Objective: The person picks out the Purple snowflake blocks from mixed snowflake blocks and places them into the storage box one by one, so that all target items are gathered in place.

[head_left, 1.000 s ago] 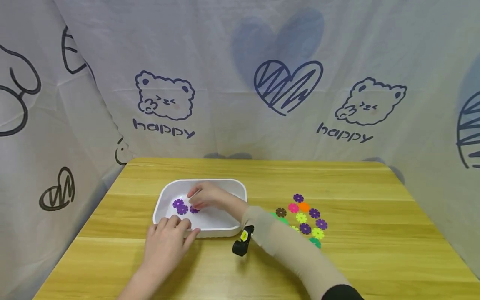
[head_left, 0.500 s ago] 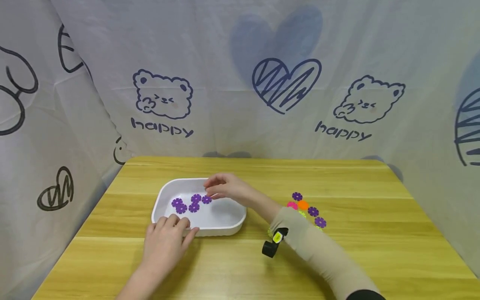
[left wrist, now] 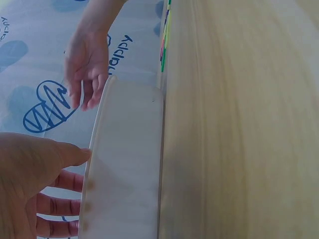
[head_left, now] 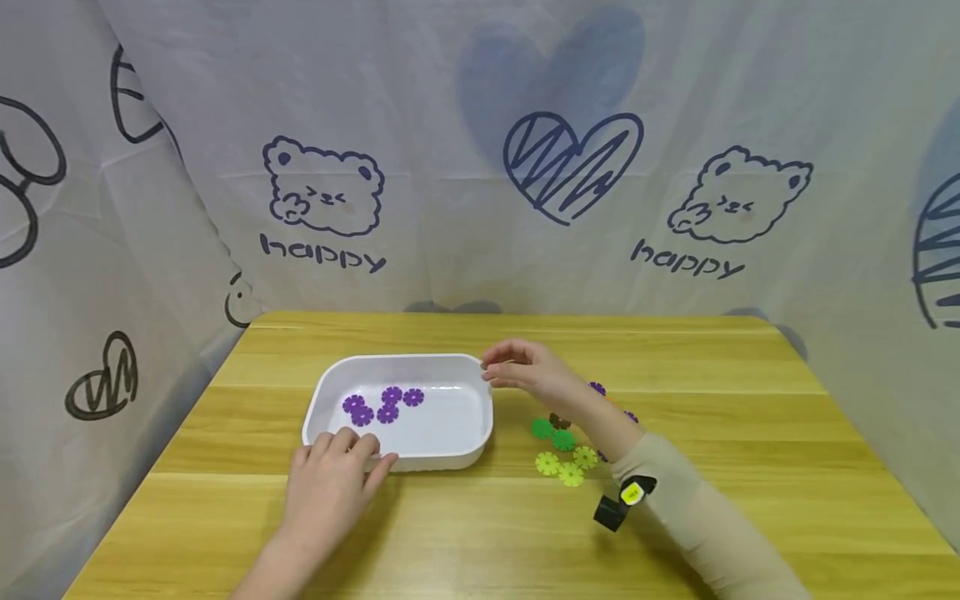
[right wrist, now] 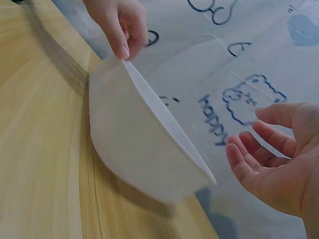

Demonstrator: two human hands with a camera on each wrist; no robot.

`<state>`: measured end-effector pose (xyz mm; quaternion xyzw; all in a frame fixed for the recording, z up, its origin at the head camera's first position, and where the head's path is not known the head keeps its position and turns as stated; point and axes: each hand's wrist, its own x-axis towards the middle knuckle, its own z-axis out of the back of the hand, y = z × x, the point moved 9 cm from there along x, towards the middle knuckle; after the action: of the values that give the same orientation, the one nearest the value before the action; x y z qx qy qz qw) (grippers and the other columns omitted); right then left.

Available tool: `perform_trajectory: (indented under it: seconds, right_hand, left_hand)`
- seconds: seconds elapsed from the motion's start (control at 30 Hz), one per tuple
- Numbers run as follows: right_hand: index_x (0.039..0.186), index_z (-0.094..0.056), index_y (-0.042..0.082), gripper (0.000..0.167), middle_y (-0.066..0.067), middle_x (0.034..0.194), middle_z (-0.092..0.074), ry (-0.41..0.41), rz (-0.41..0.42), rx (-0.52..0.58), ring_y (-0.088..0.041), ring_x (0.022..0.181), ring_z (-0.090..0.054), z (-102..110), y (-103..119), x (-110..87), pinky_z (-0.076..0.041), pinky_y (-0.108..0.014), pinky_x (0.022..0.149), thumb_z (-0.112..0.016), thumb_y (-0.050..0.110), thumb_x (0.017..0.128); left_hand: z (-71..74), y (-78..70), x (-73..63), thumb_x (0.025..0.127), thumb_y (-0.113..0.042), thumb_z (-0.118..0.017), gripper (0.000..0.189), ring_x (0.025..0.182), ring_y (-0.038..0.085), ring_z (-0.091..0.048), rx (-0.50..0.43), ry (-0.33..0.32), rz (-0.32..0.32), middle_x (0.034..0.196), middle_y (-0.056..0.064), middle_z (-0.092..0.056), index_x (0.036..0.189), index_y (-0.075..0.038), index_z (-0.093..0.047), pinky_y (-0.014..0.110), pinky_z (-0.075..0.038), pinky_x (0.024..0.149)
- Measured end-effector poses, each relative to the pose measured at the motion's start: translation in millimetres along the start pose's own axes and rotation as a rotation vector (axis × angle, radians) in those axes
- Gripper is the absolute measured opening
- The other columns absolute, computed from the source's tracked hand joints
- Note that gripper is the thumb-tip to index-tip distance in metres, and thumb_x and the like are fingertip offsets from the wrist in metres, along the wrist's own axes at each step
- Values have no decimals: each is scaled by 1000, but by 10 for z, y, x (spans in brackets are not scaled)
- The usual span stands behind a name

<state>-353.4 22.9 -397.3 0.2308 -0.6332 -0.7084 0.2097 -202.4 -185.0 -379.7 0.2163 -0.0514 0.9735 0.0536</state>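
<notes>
A white plastic tray (head_left: 442, 458) lies on the table, holding several purple notched discs, like snowflake building pieces (head_left: 387, 413), on its left half. My left hand (head_left: 330, 479) grips its near rim, thumb on the outer side and fingers over the edge, as the left wrist view shows. My right hand (head_left: 536, 373) hovers by the tray's right rim with loosely bent fingers and nothing in them. In the right wrist view the right hand (right wrist: 281, 154) stands apart from the tray's edge. Yellow-green discs (head_left: 571, 474) and green discs (head_left: 562, 439) lie below my right forearm.
A brown disc (head_left: 559, 421) and purple discs (head_left: 597, 388) are partly covered by the right forearm. A wrist camera (head_left: 622, 504) is strapped to the right sleeve. A printed white cloth (head_left: 450, 250) hangs behind the wooden table (head_left: 750, 467).
My right hand has risen from inside the tray and moved right to its right rim, leaving more purple discs visible there. The left hand keeps its place on the near rim.
</notes>
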Motion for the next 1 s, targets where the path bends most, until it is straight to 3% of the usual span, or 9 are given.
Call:
perform_trajectory:
  seconds: [0.23, 0.5, 0.77, 1.0]
  right_hand:
    - [124, -54, -3, 38, -17, 120, -61, -136, 33, -81, -37, 116, -59, 480, -130, -225, -48, -46, 102, -63, 20, 95]
    - [122, -58, 1, 37, -20, 123, -61, -306, 71, -273, -9, 101, -63, 1002, -253, -427, -49, -48, 99, -61, 27, 97]
    - [119, -60, 4, 30, -18, 120, -63, -427, -7, -383, -25, 108, -60, 1399, -530, -503, -52, -27, 89, -62, 24, 96]
    - [122, -57, -3, 31, -23, 124, -59, -424, -106, -384, -32, 113, -56, 1511, -803, -536, -51, -35, 90, -62, 10, 94]
  left_hand:
    - [-12, 2, -5, 85, -43, -71, 25, 83, 26, -59, -4, 14, 8, 86, 2, -63, 86, -19, -66, 44, -43, 73]
    - [-22, 8, -1, 85, -43, -71, 25, 83, 26, -59, -5, 10, 1, 86, 2, -63, 87, -19, -66, 44, -44, 73]
    - [-21, 11, -1, 85, -44, -70, 25, 84, 27, -59, -3, 25, 6, 87, 2, -63, 87, -19, -66, 45, -44, 74]
    - [-18, 4, 0, 85, -44, -71, 25, 84, 26, -59, 0, 33, 9, 87, 2, -63, 87, -19, -66, 45, -44, 74]
